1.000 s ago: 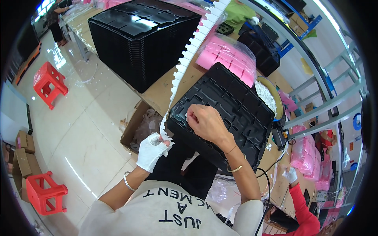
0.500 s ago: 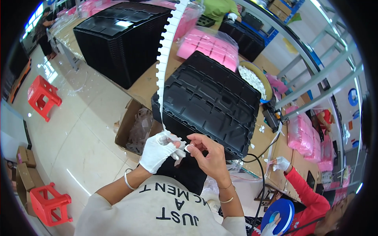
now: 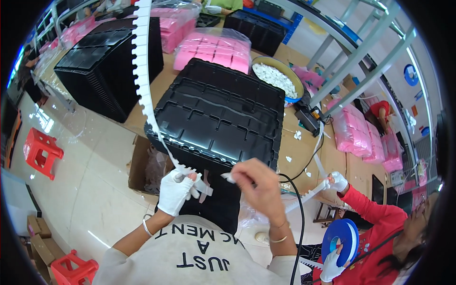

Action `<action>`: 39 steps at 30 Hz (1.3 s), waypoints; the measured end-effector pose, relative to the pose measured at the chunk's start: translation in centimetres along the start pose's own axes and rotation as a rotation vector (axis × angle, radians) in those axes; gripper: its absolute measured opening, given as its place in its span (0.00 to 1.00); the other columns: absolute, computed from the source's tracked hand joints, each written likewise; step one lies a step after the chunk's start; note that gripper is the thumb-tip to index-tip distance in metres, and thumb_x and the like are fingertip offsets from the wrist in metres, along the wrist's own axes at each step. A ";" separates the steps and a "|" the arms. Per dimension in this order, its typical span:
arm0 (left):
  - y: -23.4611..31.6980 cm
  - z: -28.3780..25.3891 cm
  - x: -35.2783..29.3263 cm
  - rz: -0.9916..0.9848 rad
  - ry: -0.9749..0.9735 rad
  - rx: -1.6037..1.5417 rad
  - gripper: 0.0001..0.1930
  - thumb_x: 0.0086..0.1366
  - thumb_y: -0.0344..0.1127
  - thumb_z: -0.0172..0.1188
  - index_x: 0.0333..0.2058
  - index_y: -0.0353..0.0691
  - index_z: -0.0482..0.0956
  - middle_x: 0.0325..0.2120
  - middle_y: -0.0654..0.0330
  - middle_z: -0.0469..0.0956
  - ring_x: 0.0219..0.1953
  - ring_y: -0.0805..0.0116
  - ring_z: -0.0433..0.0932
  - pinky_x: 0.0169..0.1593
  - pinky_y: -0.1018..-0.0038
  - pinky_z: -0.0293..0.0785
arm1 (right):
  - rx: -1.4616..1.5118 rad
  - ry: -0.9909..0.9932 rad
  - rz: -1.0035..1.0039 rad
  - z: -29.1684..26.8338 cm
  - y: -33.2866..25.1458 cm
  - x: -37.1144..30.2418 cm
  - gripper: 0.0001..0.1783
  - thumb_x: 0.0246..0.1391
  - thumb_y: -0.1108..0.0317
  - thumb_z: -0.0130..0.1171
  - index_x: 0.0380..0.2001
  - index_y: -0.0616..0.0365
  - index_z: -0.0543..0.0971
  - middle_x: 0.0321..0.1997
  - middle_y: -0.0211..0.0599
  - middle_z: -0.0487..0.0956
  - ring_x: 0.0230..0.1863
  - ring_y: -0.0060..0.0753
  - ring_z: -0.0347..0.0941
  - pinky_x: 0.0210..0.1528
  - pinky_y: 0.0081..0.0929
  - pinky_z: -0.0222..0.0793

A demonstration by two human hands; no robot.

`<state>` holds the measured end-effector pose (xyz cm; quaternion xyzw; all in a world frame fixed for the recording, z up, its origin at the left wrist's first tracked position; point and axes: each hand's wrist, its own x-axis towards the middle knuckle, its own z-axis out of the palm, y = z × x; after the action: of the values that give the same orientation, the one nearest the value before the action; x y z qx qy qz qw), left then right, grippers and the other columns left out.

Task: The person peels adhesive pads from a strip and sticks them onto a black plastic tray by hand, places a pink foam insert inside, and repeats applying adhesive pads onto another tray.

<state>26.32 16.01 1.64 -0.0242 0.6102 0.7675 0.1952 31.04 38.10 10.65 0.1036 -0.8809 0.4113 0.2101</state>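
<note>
My left hand, in a white fingerless glove, pinches the lower end of a long white notched strip. The strip rises past the left side of a stack of black plastic trays, and a short pale tail hangs beyond my fingers. Bare and smeared by motion, my right hand is apart from the left, by the stack's near edge. A small white piece shows at its fingertips; its exact kind is too blurred to make out.
A yellow-rimmed bowl of small white pieces stands behind the trays, near bagged pink foam blocks. Left lies an open cardboard box. A black cable curves at right. Beside me, a red-sleeved co-worker holds a blue reel and white strip.
My right hand has moved right, away from the left, with a small white piece at its fingertips. My left hand keeps hold of the strip. The whole view has shifted.
</note>
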 end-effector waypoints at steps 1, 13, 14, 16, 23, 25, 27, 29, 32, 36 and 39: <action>-0.2 -0.1 0.0 -0.002 0.030 0.068 0.10 0.67 0.32 0.65 0.43 0.32 0.79 0.29 0.59 0.82 0.21 0.75 0.79 0.22 0.82 0.69 | -0.024 0.006 0.053 -1.5 0.4 0.4 0.04 0.52 0.79 0.64 0.32 0.62 0.80 0.30 0.35 0.78 0.27 0.27 0.74 0.30 0.23 0.70; -9.3 -7.6 4.3 0.080 0.188 0.505 0.04 0.60 0.27 0.66 0.34 0.33 0.84 0.23 0.60 0.82 0.22 0.76 0.77 0.27 0.76 0.73 | -0.401 -0.157 0.172 -6.0 5.7 2.4 0.02 0.53 0.73 0.63 0.30 0.58 0.80 0.30 0.39 0.77 0.30 0.47 0.76 0.33 0.39 0.70; -9.1 -7.6 4.2 0.006 0.171 0.518 0.05 0.59 0.27 0.65 0.34 0.33 0.84 0.23 0.60 0.82 0.22 0.75 0.78 0.27 0.75 0.73 | -0.409 -0.165 0.173 -5.7 6.2 2.4 0.02 0.53 0.73 0.63 0.30 0.58 0.80 0.29 0.38 0.77 0.30 0.47 0.76 0.33 0.39 0.70; -10.2 -7.8 4.1 -0.002 0.146 0.525 0.06 0.60 0.26 0.64 0.36 0.32 0.83 0.24 0.61 0.82 0.20 0.78 0.76 0.25 0.77 0.72 | -0.417 -0.177 0.176 -5.4 6.5 2.6 0.02 0.53 0.72 0.63 0.29 0.57 0.80 0.29 0.38 0.77 0.30 0.47 0.76 0.33 0.39 0.70; -7.7 -4.7 3.4 -0.065 0.078 0.406 0.07 0.61 0.26 0.65 0.38 0.34 0.84 0.26 0.61 0.83 0.21 0.78 0.77 0.25 0.78 0.72 | -0.387 -0.215 0.231 -5.4 6.0 2.6 0.02 0.52 0.72 0.63 0.30 0.57 0.79 0.29 0.37 0.77 0.29 0.45 0.77 0.32 0.37 0.72; -7.0 -4.1 3.2 -0.044 0.046 0.311 0.07 0.61 0.25 0.64 0.38 0.33 0.84 0.28 0.62 0.83 0.22 0.78 0.78 0.25 0.79 0.73 | -0.360 -0.237 0.251 -5.6 5.9 2.4 0.02 0.52 0.73 0.63 0.30 0.56 0.79 0.30 0.37 0.78 0.29 0.45 0.77 0.32 0.36 0.72; -6.3 -3.8 3.1 -0.061 0.007 0.270 0.08 0.62 0.25 0.64 0.40 0.32 0.83 0.29 0.61 0.83 0.23 0.77 0.79 0.26 0.79 0.73 | -0.379 -0.225 0.207 -5.7 5.8 2.2 0.03 0.53 0.75 0.63 0.31 0.58 0.79 0.30 0.37 0.77 0.29 0.42 0.77 0.33 0.34 0.72; -4.8 -3.2 2.9 -0.077 -0.032 0.231 0.10 0.63 0.25 0.64 0.42 0.31 0.82 0.30 0.61 0.83 0.24 0.77 0.80 0.26 0.80 0.74 | -0.341 -0.197 0.195 -6.1 5.1 2.3 0.03 0.53 0.75 0.62 0.32 0.59 0.78 0.30 0.36 0.77 0.28 0.41 0.76 0.32 0.33 0.72; -1.9 -2.0 2.5 -0.171 -0.076 0.092 0.13 0.63 0.26 0.66 0.46 0.29 0.80 0.33 0.58 0.83 0.27 0.74 0.82 0.25 0.81 0.73 | -0.286 -0.103 0.176 -6.3 4.7 2.4 0.03 0.56 0.75 0.61 0.33 0.61 0.76 0.29 0.36 0.76 0.27 0.36 0.75 0.31 0.29 0.70; -0.2 -1.5 2.5 -0.091 -0.107 0.011 0.17 0.62 0.28 0.68 0.49 0.30 0.78 0.33 0.56 0.84 0.28 0.71 0.84 0.24 0.84 0.70 | -0.037 0.193 0.292 -5.2 6.8 4.7 0.04 0.62 0.74 0.57 0.33 0.63 0.75 0.26 0.34 0.76 0.25 0.24 0.73 0.31 0.23 0.68; 1.6 -1.5 2.2 -0.033 -0.103 -0.033 0.17 0.62 0.29 0.69 0.48 0.31 0.78 0.32 0.56 0.84 0.26 0.72 0.82 0.23 0.85 0.68 | -0.007 0.507 0.209 -4.4 9.8 10.6 0.03 0.62 0.74 0.57 0.34 0.62 0.76 0.24 0.31 0.78 0.25 0.18 0.74 0.32 0.20 0.69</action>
<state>23.48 14.92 2.10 0.0021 0.5862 0.7742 0.2387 19.43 47.66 11.33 -0.0949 -0.8076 0.4404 0.3807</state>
